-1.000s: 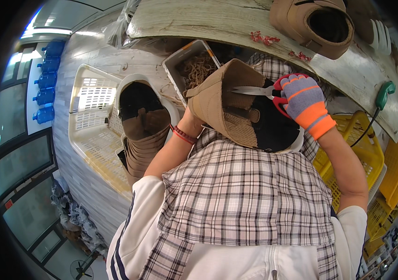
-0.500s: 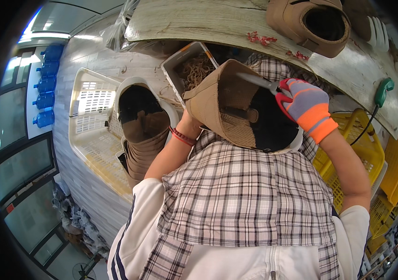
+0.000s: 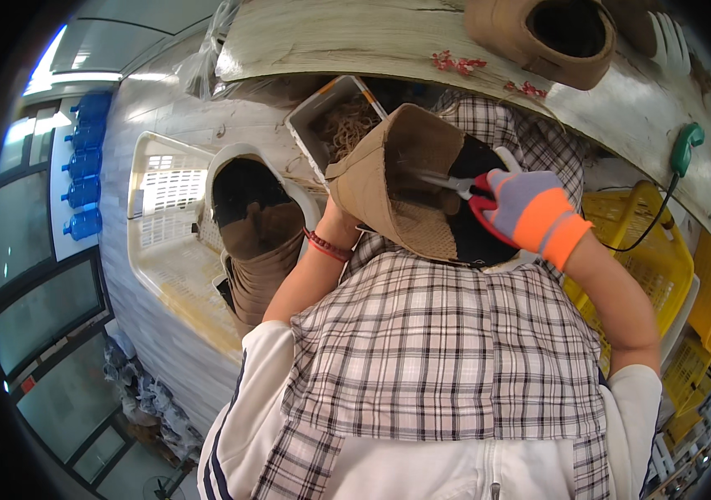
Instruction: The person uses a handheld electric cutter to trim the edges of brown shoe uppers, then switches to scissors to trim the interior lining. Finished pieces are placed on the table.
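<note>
1. Grey plank flooring spreads well off to the left of both hands, with blue water bottles lined up beyond it.
2. Ahead of the grip, a pale wooden table bears red scraps and a second shoe; a green-handled tool rests on it farther right.
3. From where I stand, the right hand, gloved in grey and orange, has its fingers wrapped round the red handles of some scissors.
4. Their blades point leftward from that fist into the mouth of a brown shoe; they are blurred, so I cannot tell whether they touch the lining.
5. That shoe sits tilted between the two hands, its black lining nearest the glove.
6. Against its lower left side is the bare left hand; the fingers are hidden, so I cannot tell how they close.
7. Left of that hand, nested brown uppers stand by a white basket; just ahead is a white box of tangled strands.
</note>
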A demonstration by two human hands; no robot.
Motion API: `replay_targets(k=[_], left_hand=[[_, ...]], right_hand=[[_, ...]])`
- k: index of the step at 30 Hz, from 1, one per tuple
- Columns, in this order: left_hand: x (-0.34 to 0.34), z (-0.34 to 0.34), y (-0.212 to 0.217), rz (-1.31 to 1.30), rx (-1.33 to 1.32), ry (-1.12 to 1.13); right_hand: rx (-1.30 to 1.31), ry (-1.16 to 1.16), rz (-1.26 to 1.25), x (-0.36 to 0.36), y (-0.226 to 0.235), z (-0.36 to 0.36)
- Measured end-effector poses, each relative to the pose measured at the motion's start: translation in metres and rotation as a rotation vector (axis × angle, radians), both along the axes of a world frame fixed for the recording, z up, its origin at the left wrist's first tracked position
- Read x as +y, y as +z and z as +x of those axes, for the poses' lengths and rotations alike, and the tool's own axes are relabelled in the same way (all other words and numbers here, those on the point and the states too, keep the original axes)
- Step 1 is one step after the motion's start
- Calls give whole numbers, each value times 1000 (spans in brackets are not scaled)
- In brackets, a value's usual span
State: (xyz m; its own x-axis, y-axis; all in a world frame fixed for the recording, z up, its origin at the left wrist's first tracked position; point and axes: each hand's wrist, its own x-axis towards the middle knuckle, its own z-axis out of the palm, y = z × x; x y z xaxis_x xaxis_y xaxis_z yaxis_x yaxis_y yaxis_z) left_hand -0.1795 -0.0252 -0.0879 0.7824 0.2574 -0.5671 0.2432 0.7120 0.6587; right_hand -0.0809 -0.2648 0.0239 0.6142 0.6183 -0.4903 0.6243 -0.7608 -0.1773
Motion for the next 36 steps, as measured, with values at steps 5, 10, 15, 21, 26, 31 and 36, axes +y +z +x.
replay_targets(k=[5, 10, 15, 21, 26, 31, 36], left_hand=[[-3, 2, 8, 6, -15, -24], [3, 1, -9, 19, -95, -56], [4, 0, -9, -14, -72, -56], [0, 2, -4, 19, -76, -84], [-1, 2, -4, 25, -59, -79], [-3, 4, 2, -5, -11, -67], [-10, 4, 34, -43, 0, -121]], right_hand=[[-118, -257, 66, -3, -16, 15], [-258, -11, 241, -13, -17, 1], [-283, 51, 178, -9, -8, 5], [-336, 104, 202, -13, -18, 8], [-340, 112, 172, -13, -16, 9], [-340, 108, 176, -9, -8, 5], [-405, 50, 259, -4, -9, -9]])
